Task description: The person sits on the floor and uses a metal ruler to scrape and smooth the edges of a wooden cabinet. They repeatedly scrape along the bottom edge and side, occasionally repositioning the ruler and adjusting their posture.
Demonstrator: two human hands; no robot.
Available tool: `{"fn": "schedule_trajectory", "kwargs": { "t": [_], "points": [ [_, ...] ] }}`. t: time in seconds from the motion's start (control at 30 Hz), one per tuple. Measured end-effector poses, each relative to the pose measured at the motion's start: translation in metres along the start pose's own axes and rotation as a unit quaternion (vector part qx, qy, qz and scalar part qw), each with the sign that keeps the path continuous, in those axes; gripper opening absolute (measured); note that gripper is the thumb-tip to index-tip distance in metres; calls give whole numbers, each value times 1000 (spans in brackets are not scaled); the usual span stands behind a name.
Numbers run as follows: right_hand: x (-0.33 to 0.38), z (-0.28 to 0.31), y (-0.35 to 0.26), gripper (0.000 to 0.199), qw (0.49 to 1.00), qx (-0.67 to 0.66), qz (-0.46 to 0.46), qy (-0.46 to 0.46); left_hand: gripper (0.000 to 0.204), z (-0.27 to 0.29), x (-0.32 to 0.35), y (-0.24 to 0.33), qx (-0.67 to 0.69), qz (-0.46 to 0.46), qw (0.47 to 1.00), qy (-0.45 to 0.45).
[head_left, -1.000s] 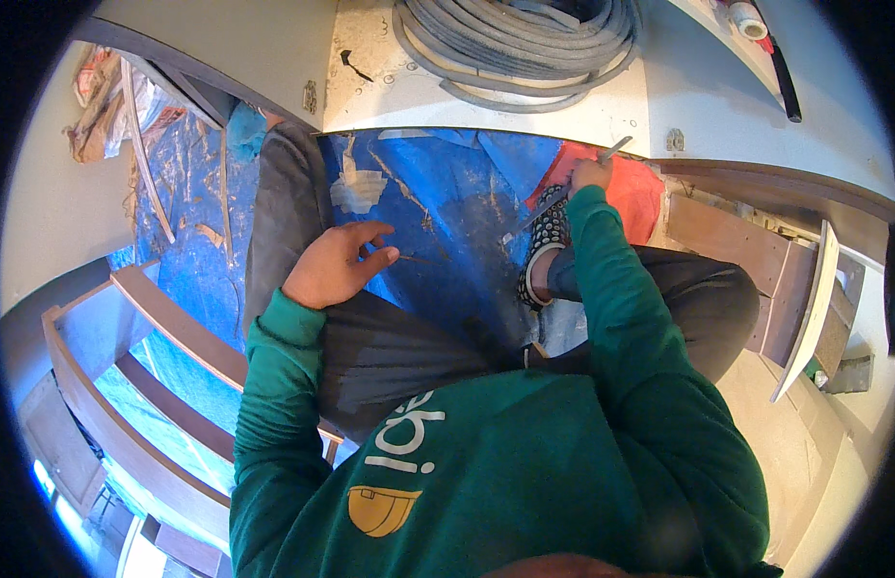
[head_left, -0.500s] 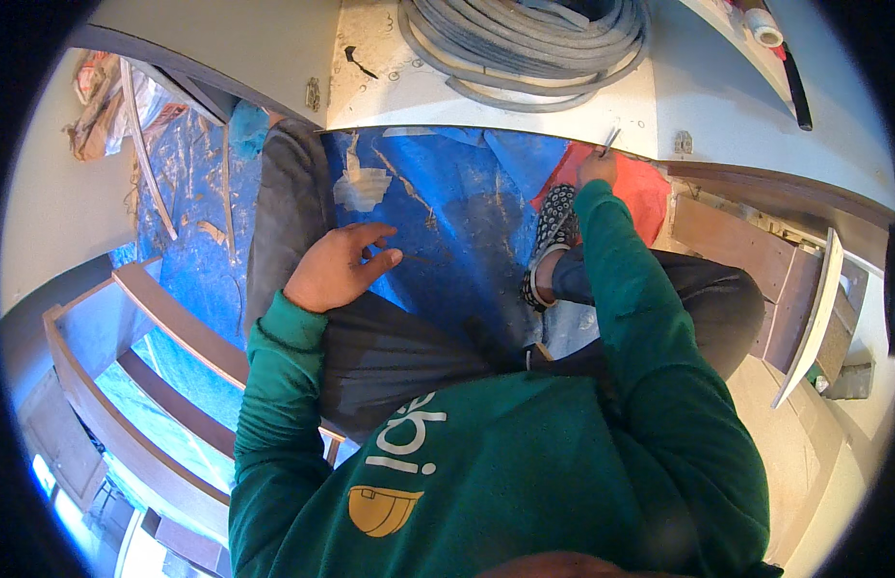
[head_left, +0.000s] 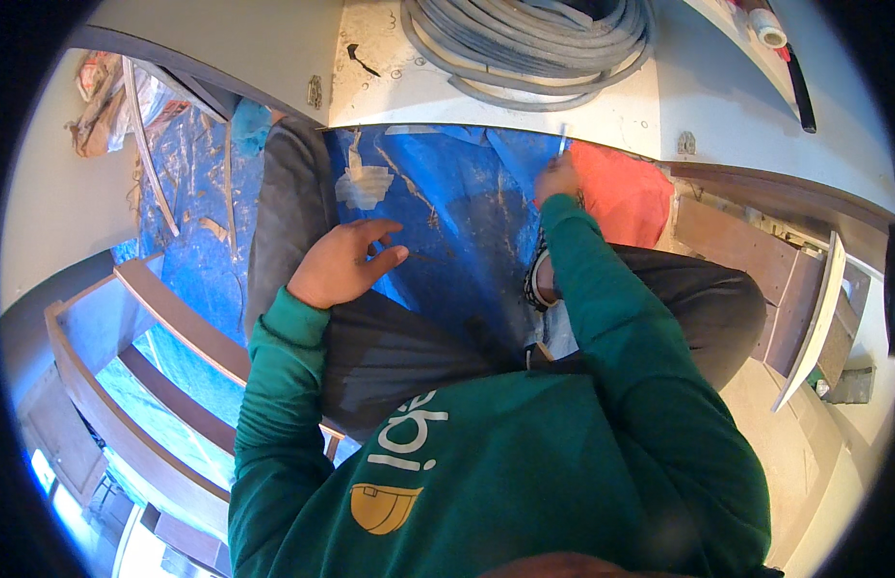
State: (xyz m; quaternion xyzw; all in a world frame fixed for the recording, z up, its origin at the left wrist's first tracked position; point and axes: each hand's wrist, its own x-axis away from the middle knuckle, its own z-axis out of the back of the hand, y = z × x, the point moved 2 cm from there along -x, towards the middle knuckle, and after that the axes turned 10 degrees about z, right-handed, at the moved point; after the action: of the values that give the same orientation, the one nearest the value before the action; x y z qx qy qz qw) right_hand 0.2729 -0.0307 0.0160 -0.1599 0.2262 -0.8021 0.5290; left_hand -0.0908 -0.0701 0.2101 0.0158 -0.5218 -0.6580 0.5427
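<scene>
My right hand (head_left: 560,181), slightly smeared by motion, is closed around a thin pale stick-like thing (head_left: 564,141). Its tip points away from me, over the edge of the white cabinet board; its kind is too small to make out. My left hand (head_left: 343,265) hovers above my left thigh, thumb and fingers apart, holding nothing. Below both hands a dusty blue sheet (head_left: 467,207) covers the floor. A red sheet or cloth (head_left: 621,193) lies just right of my right hand.
A coil of grey cable or hose (head_left: 534,53) rests on the white board (head_left: 370,96) ahead. Wooden frames (head_left: 158,385) stand at left, a drawer (head_left: 737,241) juts out at right. Strips and crumpled plastic (head_left: 158,106) lie far left. A roll (head_left: 766,29) sits upper right.
My right hand has moved left with the pale stick-like thing, away from over the red sheet, which now shows more. My left hand has barely moved.
</scene>
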Motion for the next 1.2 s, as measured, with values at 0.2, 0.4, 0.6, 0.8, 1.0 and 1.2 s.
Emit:
{"fn": "schedule_trajectory", "kwargs": {
  "t": [0.2,0.4,0.6,0.8,1.0,1.2],
  "points": [
    [14,-19,-47,17,999,-25,36,-14,38,2,-1,0,-14,21,1000,-2],
    [-46,16,16,27,988,-10,-83,132,38,0,-1,-3,-3,14,1000,-2],
    [-31,0,10,24,996,38,-67,47,38,0,-1,-4,0,6,1000,1],
    [4,-17,13,17,997,-10,-30,70,37,-1,0,1,7,10,1000,-9],
    [-17,9,37,19,994,-17,-82,68,38,-4,-2,-9,-14,-29,999,14],
    [-39,9,41,21,998,10,-48,32,38,-2,-3,-3,-16,13,1000,-7]
  ]
}}
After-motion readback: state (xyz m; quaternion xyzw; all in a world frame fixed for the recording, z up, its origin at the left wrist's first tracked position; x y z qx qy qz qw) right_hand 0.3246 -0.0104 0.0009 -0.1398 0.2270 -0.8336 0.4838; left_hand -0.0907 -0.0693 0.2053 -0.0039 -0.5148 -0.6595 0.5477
